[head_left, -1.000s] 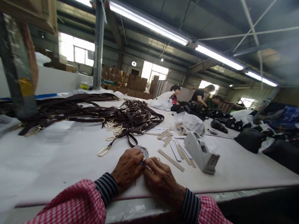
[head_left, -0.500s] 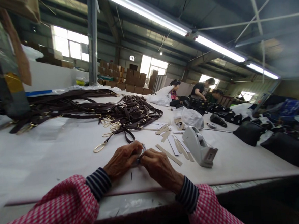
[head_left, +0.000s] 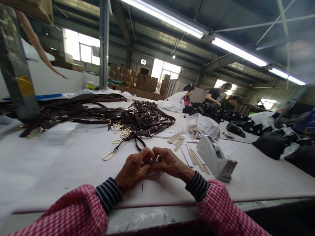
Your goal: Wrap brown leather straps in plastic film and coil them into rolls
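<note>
My left hand (head_left: 132,169) and my right hand (head_left: 171,162) meet fingertip to fingertip on the white table (head_left: 56,167), both closed around a small dark object I cannot make out. Just beyond them lies a dark brown strap (head_left: 137,142) with a gold clasp (head_left: 108,156) at its end. A large pile of similar brown straps (head_left: 98,116) spreads across the table behind. A grey tape dispenser (head_left: 216,159) stands close to the right of my right hand.
Several flat beige strips (head_left: 178,140) lie between the straps and the dispenser. Black bags (head_left: 271,145) sit along the table's right side. Other people (head_left: 214,95) work at the far end. A metal post (head_left: 11,63) rises at the left.
My hands have drawn closer together and lifted slightly, the right hand turning inward over the small object. The camera view has shifted a little.
</note>
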`<state>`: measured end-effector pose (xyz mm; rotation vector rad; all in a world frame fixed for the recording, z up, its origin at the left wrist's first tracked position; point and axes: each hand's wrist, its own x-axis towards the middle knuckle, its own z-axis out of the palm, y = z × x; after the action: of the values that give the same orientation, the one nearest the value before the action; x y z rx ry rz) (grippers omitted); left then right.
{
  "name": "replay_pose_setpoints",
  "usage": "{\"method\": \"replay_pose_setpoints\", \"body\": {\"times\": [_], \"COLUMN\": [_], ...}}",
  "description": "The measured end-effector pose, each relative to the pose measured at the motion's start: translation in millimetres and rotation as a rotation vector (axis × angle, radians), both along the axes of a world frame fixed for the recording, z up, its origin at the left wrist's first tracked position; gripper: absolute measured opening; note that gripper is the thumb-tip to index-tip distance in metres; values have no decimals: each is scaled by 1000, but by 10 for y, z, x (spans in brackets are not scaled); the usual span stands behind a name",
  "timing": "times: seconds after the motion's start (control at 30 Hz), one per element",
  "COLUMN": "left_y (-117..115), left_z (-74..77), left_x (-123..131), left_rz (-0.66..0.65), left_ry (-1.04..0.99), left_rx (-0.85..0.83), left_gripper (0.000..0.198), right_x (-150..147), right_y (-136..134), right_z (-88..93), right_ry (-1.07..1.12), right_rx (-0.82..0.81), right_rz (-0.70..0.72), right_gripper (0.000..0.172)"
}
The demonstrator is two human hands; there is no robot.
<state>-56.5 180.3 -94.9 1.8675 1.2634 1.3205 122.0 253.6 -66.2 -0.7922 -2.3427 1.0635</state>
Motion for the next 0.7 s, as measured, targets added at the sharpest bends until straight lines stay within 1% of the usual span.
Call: {"method": "replay_pose_setpoints", "body": {"times": [0.07,0.13,0.2,0.27,0.33,0.4,0.47,0.57,0.6,0.7], "left_y": [4,7,9,17,33,53,69,75,74,72], "left_z": [15,41,63,62,37,4,-18,-20,-17,-15], "left_x": [-13,-46,-93,-138,-169,-180,-177,-165,-162,-159], "left_rz": [20,58,86,46,-31,-81,-93,-101,-102,-105], "left_ry": [13,37,122,297,465,538,537,517,508,507], "left_rx": [18,21,-22,-36,7,45,35,27,29,32], "left_gripper": [30,32,32,30,21,13,11,11,11,14], "right_x": [-29,-62,-87,-99,-93,-74,-50,-28,-31,-66], "right_y": [63,129,179,199,193,176,165,169,170,148], "right_z": [41,56,42,21,16,41,92,196,232,324], "right_ry": [-54,-85,-62,-30,-26,-43,-81,-154,-183,-319], "right_rx": [-43,-113,-183,-214,-237,-256,-252,-196,-143,158], "right_rz": [90,131,155,170,166,161,172,208,216,221], "right_gripper": [17,17,17,18,19,18,13,8,8,10]}}
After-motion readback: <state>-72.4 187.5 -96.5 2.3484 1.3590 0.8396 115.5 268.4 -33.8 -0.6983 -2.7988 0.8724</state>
